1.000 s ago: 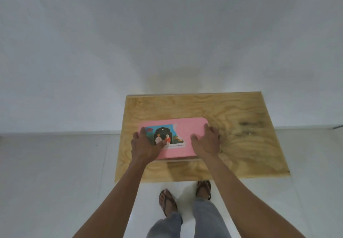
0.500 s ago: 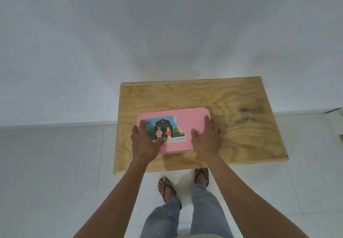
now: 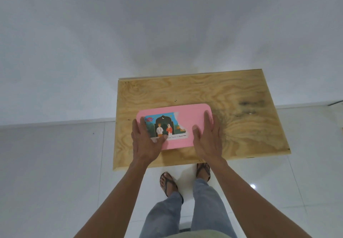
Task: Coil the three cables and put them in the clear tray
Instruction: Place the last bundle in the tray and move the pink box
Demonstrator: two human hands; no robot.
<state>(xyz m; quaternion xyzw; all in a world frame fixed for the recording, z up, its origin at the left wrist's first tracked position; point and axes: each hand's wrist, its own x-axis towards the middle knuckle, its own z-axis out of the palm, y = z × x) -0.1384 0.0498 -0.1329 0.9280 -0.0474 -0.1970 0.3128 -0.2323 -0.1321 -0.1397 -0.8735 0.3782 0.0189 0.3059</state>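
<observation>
A pink rectangular lid (image 3: 187, 119) with a colourful picture label lies flat on the plywood table (image 3: 185, 91), near its front edge. My left hand (image 3: 146, 143) grips the lid's left end, thumb on the label and fingers over the edge. My right hand (image 3: 207, 141) holds the right end, fingers stretched along its side. No cable shows anywhere. Whatever is under the lid is hidden, so I cannot tell if a clear tray is there.
The table stands against a white wall (image 3: 167, 33) on a glossy white tiled floor (image 3: 55, 172). A dark stain (image 3: 250, 104) marks the wood at right. My legs and sandalled feet (image 3: 168, 184) are just before the table's front edge.
Both hands have stayed on the ends of the pink lid. The view has shifted a little, so the table sits slightly higher in the frame and more of my legs shows.
</observation>
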